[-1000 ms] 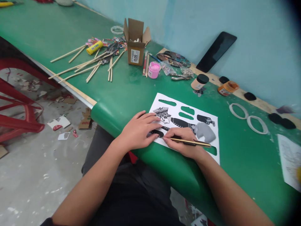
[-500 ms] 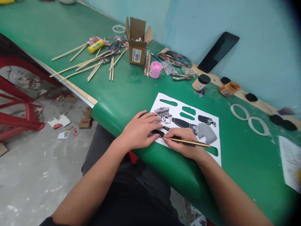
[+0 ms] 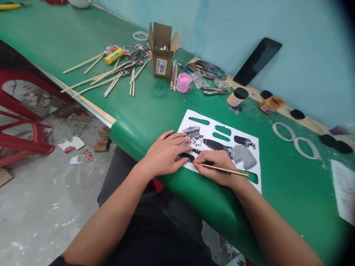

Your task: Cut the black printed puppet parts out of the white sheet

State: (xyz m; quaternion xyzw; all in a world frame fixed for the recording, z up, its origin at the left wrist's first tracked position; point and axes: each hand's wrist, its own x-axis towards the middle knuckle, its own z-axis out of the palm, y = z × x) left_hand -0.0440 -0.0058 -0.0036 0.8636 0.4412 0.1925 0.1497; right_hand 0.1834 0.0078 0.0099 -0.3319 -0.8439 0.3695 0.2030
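My left hand (image 3: 168, 153) lies flat on a white printed sheet (image 3: 235, 129), fingers spread, at the sheet's left edge. The sheet bears black-and-white figure parts and several cut-out holes through which the green table shows. In my right hand (image 3: 217, 168) is a slim, gold-coloured, pen-like tool (image 3: 224, 169), gripped like a pencil. Its tip meets the sheet beside a black printed shape (image 3: 186, 157), close to my left thumb. Whether that tip is a blade or a brush is too small to tell. A grey blurred patch (image 3: 244, 156) covers part of the sheet.
Beyond the sheet stand a pink paint jar (image 3: 183, 82), a black-lidded jar (image 3: 237, 96), an orange jar (image 3: 271, 104) and a cardboard box (image 3: 161, 62). Wooden sticks (image 3: 95, 79) and a yellow glue stick (image 3: 114, 56) lie to the left. A phone (image 3: 257, 61) leans against the wall.
The view has shifted very slightly. Both hands stay on the sheet, and the tool's tip remains near the same black shape.
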